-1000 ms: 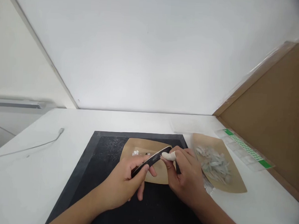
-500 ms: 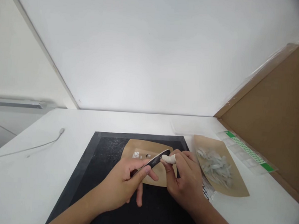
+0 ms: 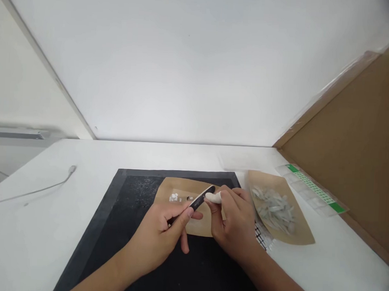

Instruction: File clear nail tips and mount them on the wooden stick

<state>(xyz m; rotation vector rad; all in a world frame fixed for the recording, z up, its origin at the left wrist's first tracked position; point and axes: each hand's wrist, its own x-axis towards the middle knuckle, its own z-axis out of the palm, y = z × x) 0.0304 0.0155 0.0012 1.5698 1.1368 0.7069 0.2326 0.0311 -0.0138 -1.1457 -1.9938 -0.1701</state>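
Note:
My left hand [image 3: 164,233] grips a black nail file [image 3: 202,199] with a pale edge, thumb on top. The file slants up to the right over a sheet of brown paper [image 3: 198,228]. My right hand [image 3: 238,217] is closed in a pinch at the file's upper part, its fingertips at the dark face. A whitish finger cot [image 3: 214,197] covers one of its fingers. Whatever the pinch holds is too small and hidden to make out. Small white pieces [image 3: 174,197] lie on the paper beyond my left hand, with a small dark bit [image 3: 188,198] near them.
Under the paper is a black mat [image 3: 101,245] on a white table [image 3: 23,240]. To the right, another brown paper [image 3: 302,229] bears a heap of translucent slivers [image 3: 276,208]. Beside it lies a clear case with a green strip [image 3: 316,190]. A cable [image 3: 48,188] lies left.
The whole view has shifted slightly, so things appear a little further left and higher. Both hands keep nearly the same pose at the nail file.

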